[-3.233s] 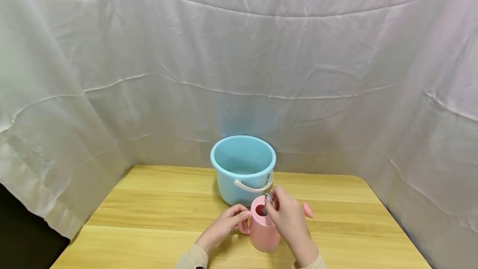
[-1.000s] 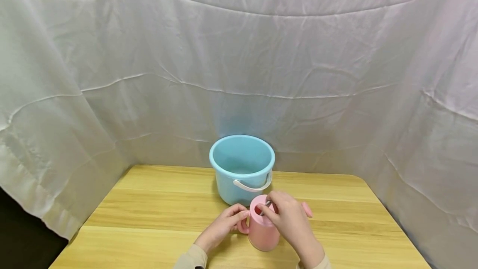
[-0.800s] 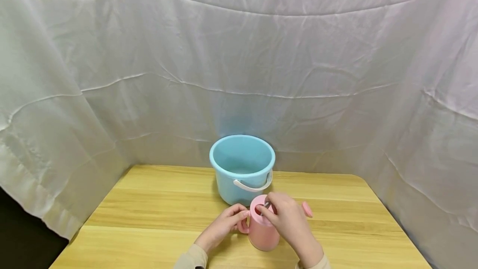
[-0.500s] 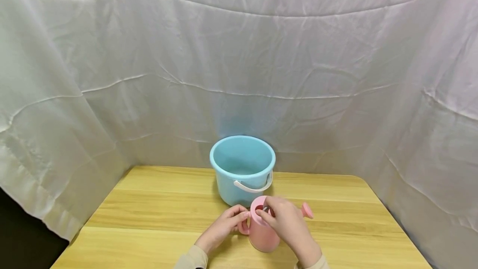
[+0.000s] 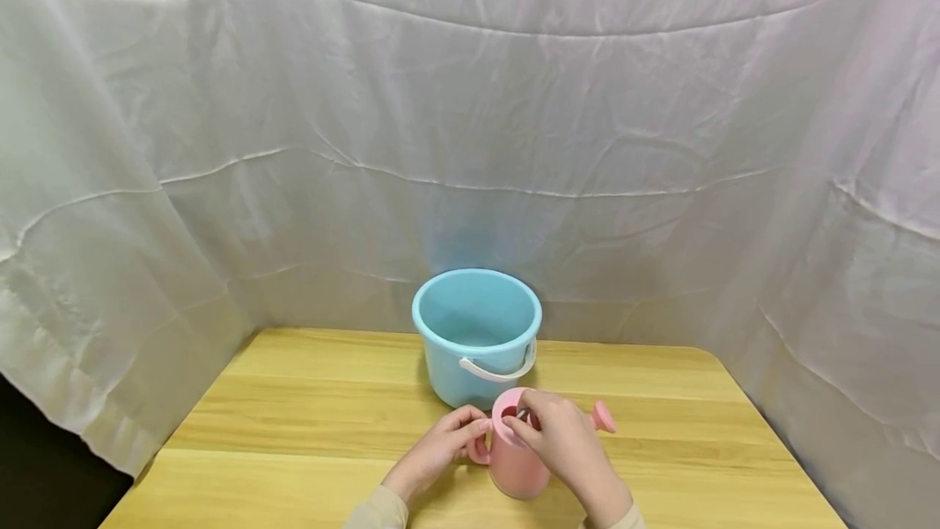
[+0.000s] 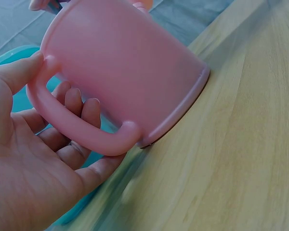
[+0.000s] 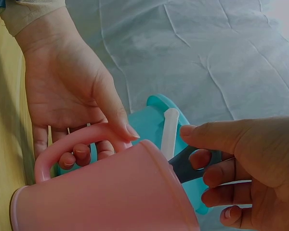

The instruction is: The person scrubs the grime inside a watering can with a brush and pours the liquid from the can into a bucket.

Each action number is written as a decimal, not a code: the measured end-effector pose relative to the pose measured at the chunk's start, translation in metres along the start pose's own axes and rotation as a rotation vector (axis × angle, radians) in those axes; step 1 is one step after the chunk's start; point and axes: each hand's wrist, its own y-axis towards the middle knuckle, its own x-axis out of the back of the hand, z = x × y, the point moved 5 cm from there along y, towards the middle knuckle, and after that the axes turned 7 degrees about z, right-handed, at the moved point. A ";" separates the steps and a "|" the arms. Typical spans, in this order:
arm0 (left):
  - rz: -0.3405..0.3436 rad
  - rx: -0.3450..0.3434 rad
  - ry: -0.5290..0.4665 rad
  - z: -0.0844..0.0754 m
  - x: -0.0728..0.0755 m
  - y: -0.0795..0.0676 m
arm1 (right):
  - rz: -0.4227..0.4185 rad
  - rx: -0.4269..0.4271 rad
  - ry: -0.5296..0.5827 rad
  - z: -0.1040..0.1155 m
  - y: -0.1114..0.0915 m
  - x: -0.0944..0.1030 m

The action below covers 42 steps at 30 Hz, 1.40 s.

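One left grip [image 5: 435, 442] and one right grip [image 5: 565, 437] at one pink watering can [image 5: 516, 470] upright on the counter [image 5: 308, 415].
Left clasps the handle [image 6: 72, 123], 9 o'clock; right pinches one dark looped tool [image 7: 182, 166] at the opening [image 5: 508, 413]; beyond, 11 o'clock, one blue bucket [image 5: 450, 374].

The left hand [image 5: 439, 445] holds a pink watering can [image 5: 518, 470] by its handle; the right hand [image 5: 565, 439] pinches a gray object [image 5: 522, 414] at the can's opening. A blue bucket [image 5: 450, 374] stands just behind on the wooden tabletop [image 5: 294, 419], before a pale curtain [image 5: 470, 113].
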 end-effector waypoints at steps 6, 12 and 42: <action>-0.001 -0.001 0.001 0.001 0.000 0.001 | -0.009 -0.009 0.009 -0.002 0.001 0.001; -0.001 -0.007 0.000 0.000 0.000 0.000 | -0.012 -0.005 0.013 -0.001 0.001 0.001; -0.011 -0.002 0.003 0.002 0.001 0.001 | -0.490 0.254 0.112 0.008 -0.009 0.022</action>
